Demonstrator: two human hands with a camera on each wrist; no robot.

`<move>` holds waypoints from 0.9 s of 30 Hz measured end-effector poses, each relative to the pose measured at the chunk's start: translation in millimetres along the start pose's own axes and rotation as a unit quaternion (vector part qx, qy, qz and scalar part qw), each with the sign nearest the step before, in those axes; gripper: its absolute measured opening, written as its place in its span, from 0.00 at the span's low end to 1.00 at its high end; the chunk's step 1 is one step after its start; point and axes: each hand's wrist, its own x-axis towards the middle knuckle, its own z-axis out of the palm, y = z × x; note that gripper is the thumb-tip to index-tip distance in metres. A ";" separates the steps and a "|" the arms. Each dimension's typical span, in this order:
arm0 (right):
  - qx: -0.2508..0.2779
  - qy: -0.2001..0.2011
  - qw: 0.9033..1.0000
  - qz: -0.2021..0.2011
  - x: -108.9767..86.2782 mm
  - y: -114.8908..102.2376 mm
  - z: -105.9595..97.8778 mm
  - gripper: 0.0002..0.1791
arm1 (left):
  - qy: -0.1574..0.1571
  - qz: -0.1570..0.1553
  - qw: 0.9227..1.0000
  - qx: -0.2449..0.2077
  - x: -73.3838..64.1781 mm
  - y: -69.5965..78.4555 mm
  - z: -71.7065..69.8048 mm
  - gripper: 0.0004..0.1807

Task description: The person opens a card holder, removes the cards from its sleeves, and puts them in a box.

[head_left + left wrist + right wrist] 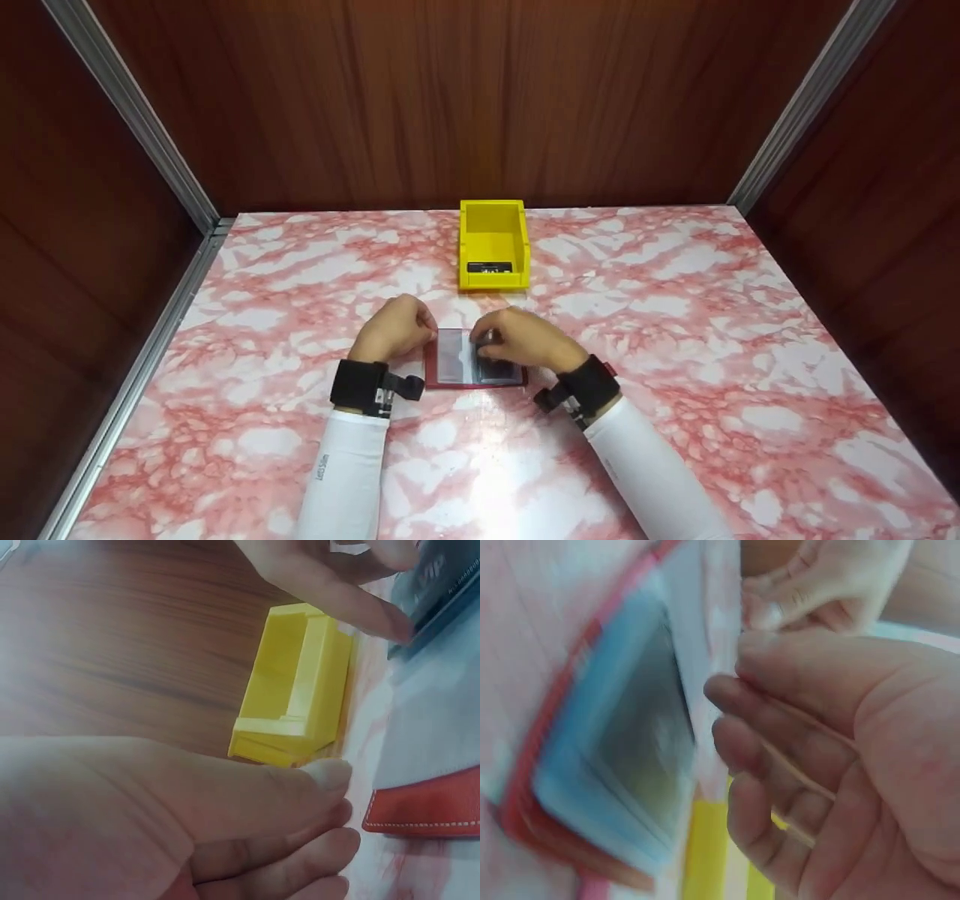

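A red card holder with clear plastic sleeves lies spread on the table. Its left sleeve looks clear, while a dark card sits in the right one; "VIP" can be read on this card in the left wrist view. My left hand is by the holder's upper left corner, fingers loosely bent, apart from the cover in its own wrist view. Over the card's upper part is my right hand. In the blurred right wrist view its relaxed fingers hold nothing and stand off the card.
A yellow bin stands beyond the hands, with a black item inside at its front. Brown wood-grain panels enclose the pink-and-white marbled table at the back and sides.
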 end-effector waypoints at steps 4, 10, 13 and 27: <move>-0.008 0.032 0.998 0.059 -9.1 9.4 -17.0 0.07 | 0.003 0.010 0.999 -0.043 1.2 8.7 3.2 0.04; -0.026 0.031 0.993 0.107 -13.9 18.0 -24.5 0.05 | -0.001 -0.011 0.989 -0.145 4.6 22.1 17.8 0.05; -0.022 0.022 0.994 0.109 -13.1 19.0 -21.7 0.05 | -0.005 -0.043 0.976 -0.214 7.0 24.1 27.8 0.06; -0.036 0.020 0.993 0.110 -9.1 19.1 -10.2 0.05 | -0.034 -0.111 0.953 -0.282 14.0 20.0 49.2 0.07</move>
